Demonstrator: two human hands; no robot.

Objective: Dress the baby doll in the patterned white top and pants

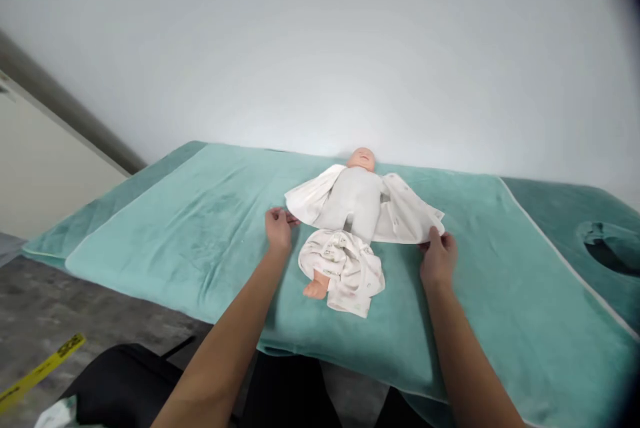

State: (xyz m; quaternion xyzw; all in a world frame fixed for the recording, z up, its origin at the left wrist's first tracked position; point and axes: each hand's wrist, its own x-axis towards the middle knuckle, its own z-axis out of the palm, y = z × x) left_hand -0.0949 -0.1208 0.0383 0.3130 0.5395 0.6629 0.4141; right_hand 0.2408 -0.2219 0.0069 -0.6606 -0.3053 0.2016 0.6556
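A baby doll (pixel 353 196) lies on its back on a teal towel (pixel 200 235), head toward the wall. A white printed garment (pixel 405 215) is spread open under its body, and the lower part is bunched round its legs (pixel 345 271), with one bare foot sticking out. My left hand (pixel 278 228) pinches the garment's left flap near its lower corner. My right hand (pixel 438 256) grips the right flap at its lower edge. Both hands rest close to the towel, one on each side of the doll.
The towel covers a padded teal table (pixel 560 208) standing against a plain white wall. A face hole (pixel 607 248) opens in the table at the far right. Grey floor with a yellow tape strip (pixel 43 369) lies at the lower left.
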